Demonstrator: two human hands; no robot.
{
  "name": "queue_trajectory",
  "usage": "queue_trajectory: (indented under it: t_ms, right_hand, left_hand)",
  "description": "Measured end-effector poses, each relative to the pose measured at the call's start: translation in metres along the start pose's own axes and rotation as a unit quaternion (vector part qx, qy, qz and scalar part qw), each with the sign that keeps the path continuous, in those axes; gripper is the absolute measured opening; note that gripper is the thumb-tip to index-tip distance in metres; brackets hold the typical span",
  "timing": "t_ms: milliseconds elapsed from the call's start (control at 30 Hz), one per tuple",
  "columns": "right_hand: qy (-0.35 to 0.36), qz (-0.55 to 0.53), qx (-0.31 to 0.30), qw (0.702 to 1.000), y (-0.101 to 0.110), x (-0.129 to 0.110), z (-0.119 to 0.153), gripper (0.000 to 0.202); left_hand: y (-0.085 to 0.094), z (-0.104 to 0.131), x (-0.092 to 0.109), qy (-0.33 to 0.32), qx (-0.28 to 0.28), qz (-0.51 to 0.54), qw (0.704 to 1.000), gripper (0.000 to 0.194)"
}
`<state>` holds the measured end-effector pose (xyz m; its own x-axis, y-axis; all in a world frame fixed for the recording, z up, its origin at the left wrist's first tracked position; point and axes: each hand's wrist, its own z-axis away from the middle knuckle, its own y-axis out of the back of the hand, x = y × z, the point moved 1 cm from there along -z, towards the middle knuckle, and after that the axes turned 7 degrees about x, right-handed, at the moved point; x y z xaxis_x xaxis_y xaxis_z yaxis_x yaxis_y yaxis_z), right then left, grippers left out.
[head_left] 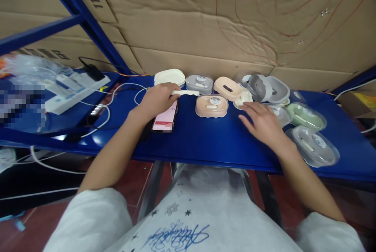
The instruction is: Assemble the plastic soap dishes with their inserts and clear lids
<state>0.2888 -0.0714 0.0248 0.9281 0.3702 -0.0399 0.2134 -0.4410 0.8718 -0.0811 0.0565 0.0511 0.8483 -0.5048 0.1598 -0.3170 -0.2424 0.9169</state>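
My left hand (pixel 160 98) is closed on a slim cream piece (pixel 188 93) that points to the right, above a phone (pixel 165 120) with a lit pink screen. My right hand (pixel 262 120) hovers palm down with its fingers apart, close to a small cream part (pixel 243 98). Between the hands sits a peach oval box (pixel 212 107) under a clear cover. Behind it are a grey covered box (pixel 199 83), a peach lid (pixel 226 88) with a dark slot, and a cream tray (pixel 169 77).
Grey lids (pixel 277 89), a green covered box (pixel 307 116) and a grey covered box (pixel 315 145) lie at the right of the blue table (pixel 211 148). A power strip (pixel 73 94) and white cables are at left. Cardboard (pixel 188 28) stands behind.
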Motion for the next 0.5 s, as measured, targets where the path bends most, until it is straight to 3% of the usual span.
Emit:
queue_trajectory:
  t_ms: [100,233,367,500]
  right_hand:
    - [-0.019,0.081,-0.028,0.996,-0.009,0.016,-0.018,0.041]
    - [-0.025,0.152,-0.071,0.986,-0.035,0.020,-0.028,0.037]
    - [-0.037,0.145,-0.091,0.985,-0.047,0.022,-0.030,0.032]
    - [-0.062,0.070,-0.077,0.993,-0.038,0.026,-0.027,0.031]
  left_hand:
    - [0.009,0.032,0.007,0.011,0.041,0.035,0.998,0.029]
    - [0.007,0.081,0.039,-0.038,0.117,0.105,0.987,0.024]
    - [-0.015,0.116,0.078,-0.112,0.081,0.194,0.971,0.018]
    - [-0.045,0.128,0.099,-0.161,0.035,0.212,0.963,0.018]
